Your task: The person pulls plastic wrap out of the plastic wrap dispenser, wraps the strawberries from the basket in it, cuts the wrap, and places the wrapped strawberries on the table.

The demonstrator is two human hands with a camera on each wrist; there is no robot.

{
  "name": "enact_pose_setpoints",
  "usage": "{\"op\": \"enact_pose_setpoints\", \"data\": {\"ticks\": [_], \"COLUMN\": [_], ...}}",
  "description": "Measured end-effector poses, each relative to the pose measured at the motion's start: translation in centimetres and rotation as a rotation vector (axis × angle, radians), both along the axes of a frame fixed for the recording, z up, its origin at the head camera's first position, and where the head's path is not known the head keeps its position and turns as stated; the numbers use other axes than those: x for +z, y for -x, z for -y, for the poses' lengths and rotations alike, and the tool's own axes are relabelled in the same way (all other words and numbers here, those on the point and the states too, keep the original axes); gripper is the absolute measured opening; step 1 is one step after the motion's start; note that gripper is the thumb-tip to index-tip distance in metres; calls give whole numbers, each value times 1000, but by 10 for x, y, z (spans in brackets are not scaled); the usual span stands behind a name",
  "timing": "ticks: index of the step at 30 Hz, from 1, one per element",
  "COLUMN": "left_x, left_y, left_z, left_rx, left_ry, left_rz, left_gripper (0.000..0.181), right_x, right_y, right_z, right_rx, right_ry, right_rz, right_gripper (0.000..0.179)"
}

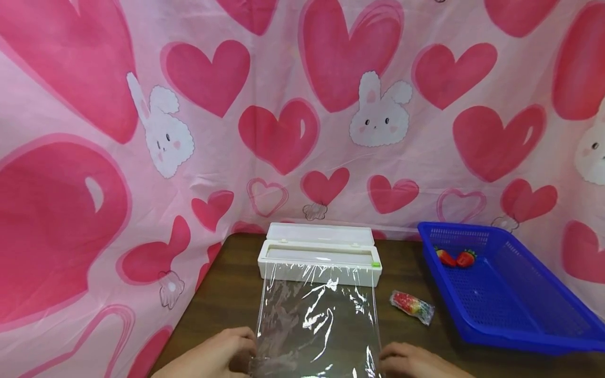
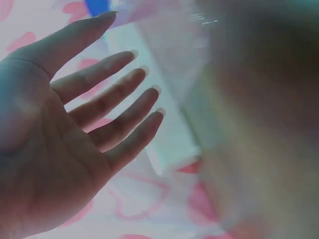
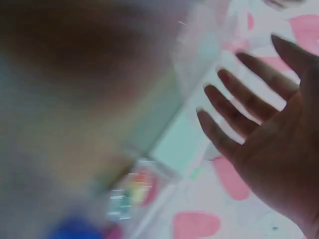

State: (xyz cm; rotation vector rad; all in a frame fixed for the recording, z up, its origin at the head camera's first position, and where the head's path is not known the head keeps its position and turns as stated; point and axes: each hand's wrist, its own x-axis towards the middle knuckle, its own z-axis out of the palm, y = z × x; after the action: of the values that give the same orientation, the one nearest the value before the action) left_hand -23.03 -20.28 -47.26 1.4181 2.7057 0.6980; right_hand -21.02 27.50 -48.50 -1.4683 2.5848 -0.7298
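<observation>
Held left hand (image 1: 215, 353) and right hand (image 1: 416, 360), spread-fingered, beside film (image 1: 317, 315), perhaps touching; had box (image 1: 319, 244) ahead, packet (image 1: 413, 306) and basket (image 1: 512, 296) rightward.

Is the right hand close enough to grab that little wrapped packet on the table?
Probably yes: the wrapped packet lies just beyond the right hand, with bare table between them; the blue basket stands off to the side, not in the way.
</observation>
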Motion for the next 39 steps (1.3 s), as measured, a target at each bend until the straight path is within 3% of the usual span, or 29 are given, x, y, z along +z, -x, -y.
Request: {"op": "enact_pose_setpoints", "data": {"ticks": [2,3,5,7,9,12,15,21,25,31,39], "left_x": [39,50,64,67,64,54,43,30,23,18,11], "left_y": [-10,-10,-5,8,23,44,61,78,83,89,96], "left_z": [-20,-29,-45,-60,-72,-87,-95,-98,-91,-80,-65], "left_rx": [88,117,135,132,129,131,133,154,166,173,185], "left_ry": [64,70,79,89,103,155,207,241,230,208,187], "left_rz": [14,-3,-58,-82,-74,-49,-25,16,37,48,83], "left_gripper": [33,36,41,46,52,61,66,69,67,61,72], "right_x": [31,51,73,80,79,65,54,34,28,25,24], "right_y": [-5,-10,-11,-6,6,28,50,77,82,83,78], "right_z": [13,23,42,60,77,95,103,93,80,65,54], "right_rx": [-131,-218,-319,-340,-310,-251,-237,-284,-309,-353,-433], "right_ry": [-101,-141,-169,-161,-141,-139,-151,-140,-133,-146,-198], "right_rz": [-45,-30,-61,-156,-215,-233,-170,-102,-68,-88,-55], "right_gripper": [38,43,49,50,48,48,50,52,51,49,63]}}
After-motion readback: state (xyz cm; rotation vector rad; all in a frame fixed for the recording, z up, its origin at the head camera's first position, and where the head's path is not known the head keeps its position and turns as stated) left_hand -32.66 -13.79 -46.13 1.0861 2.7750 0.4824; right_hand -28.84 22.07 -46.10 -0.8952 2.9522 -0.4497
